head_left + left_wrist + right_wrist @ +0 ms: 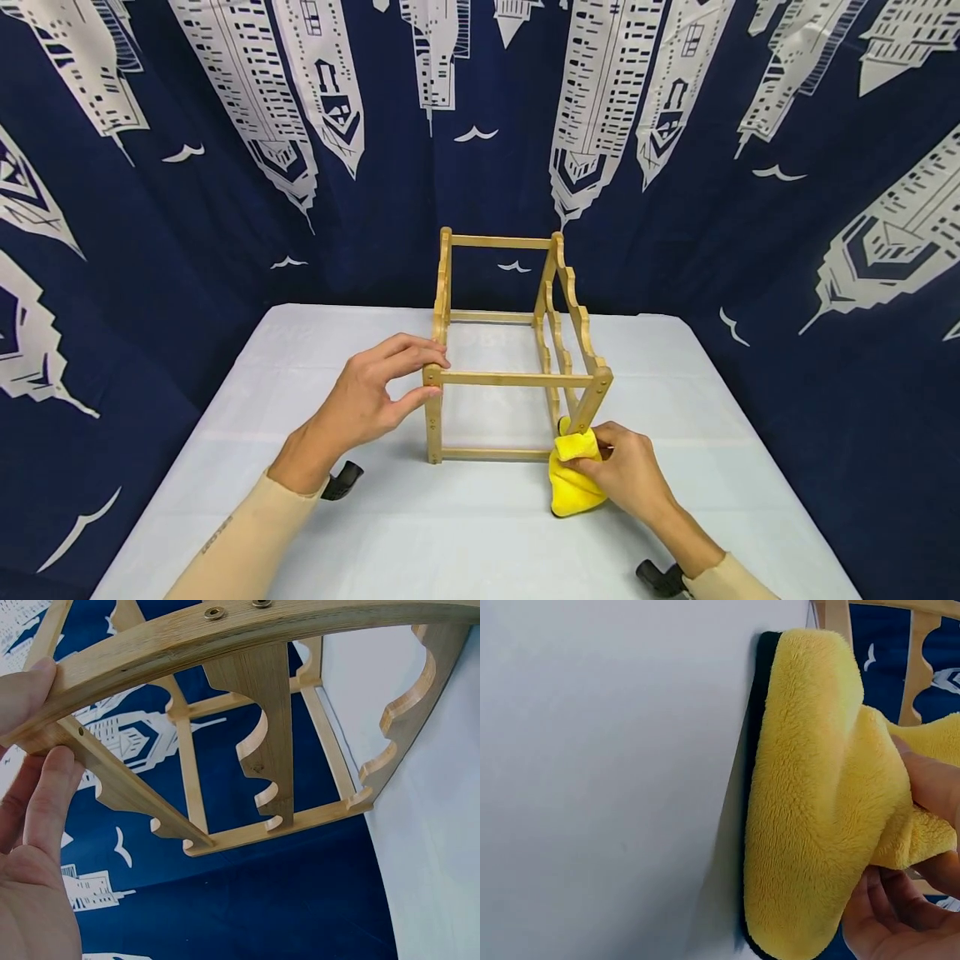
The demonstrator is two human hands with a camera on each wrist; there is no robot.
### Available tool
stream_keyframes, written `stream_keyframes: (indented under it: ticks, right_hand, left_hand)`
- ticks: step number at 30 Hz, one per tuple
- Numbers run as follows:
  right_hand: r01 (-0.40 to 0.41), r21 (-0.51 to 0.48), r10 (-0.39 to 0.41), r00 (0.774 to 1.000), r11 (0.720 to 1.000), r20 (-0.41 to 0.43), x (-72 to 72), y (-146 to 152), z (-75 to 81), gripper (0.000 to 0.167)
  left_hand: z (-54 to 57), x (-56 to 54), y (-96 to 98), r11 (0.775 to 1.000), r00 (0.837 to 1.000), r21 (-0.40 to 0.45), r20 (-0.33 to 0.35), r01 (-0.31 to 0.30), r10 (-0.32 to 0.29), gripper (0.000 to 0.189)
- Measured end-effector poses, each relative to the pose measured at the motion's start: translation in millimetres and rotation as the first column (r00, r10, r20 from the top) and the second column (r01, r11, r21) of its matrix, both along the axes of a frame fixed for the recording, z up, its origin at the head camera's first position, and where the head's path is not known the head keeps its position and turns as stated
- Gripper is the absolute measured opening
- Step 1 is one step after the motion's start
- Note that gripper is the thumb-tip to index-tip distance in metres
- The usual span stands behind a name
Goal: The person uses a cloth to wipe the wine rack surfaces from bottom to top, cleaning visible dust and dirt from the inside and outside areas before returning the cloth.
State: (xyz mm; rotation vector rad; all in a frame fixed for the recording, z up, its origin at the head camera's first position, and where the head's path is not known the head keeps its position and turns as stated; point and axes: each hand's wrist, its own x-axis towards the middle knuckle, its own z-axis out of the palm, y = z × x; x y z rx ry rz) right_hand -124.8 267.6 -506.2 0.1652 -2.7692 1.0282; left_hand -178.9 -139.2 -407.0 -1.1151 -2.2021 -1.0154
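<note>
A light wooden rack (pixel 517 379) with wavy scalloped slats stands on the white table. My left hand (pixel 367 387) holds its near left upper corner, with the thumb (pixel 26 694) on one side of the frame and the fingers on the other. At the near right post, my right hand (pixel 630 471) pinches a yellow plush cloth (pixel 573 483) with a dark edge. The cloth wraps around the lower part of that post and hides it. In the right wrist view the cloth (pixel 802 802) hangs in a thick fold beside the tabletop, bunched between thumb and fingers.
The white-covered table (pixel 675 392) extends around the rack on all sides. Behind and beside it hangs a navy cloth (pixel 420 192) printed with white buildings and birds. Black camera mounts (pixel 343 481) sit at both wrists.
</note>
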Motion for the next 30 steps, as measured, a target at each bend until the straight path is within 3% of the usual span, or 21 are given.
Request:
stream_keyframes:
  ticks: [7,14,19,26,30]
  right_hand:
    - [0.053,-0.037,-0.058,0.99,0.998,-0.129,8.0,-2.0,9.9,0.039]
    - [0.108,-0.063,-0.123,0.941,0.992,-0.316,16.1,-6.2,13.4,0.042]
    - [0.12,-0.153,-0.175,0.885,0.981,-0.431,19.0,-9.4,23.9,0.043]
    - [-0.048,-0.341,-0.181,0.773,0.939,-0.608,12.6,-13.2,63.0,0.046]
    - [-0.07,-0.369,-0.2,0.74,0.927,-0.642,8.3,-15.4,83.1,0.046]
  left_hand:
    - [-1.0,1.0,0.6,1.0,1.0,0.001,0.007,0.001,-0.001,0.039]
    - [0.6,1.2,0.8,1.0,1.0,-0.006,0.015,-0.008,0.008,0.038]
    - [1.6,-0.1,2.3,1.0,1.0,0.007,0.001,0.006,-0.006,0.037]
    - [1.0,-1.0,3.0,1.0,0.999,-0.005,-0.033,-0.014,0.014,0.036]
    - [0.8,0.2,2.9,0.999,0.999,-0.02,-0.036,-0.026,0.025,0.036]
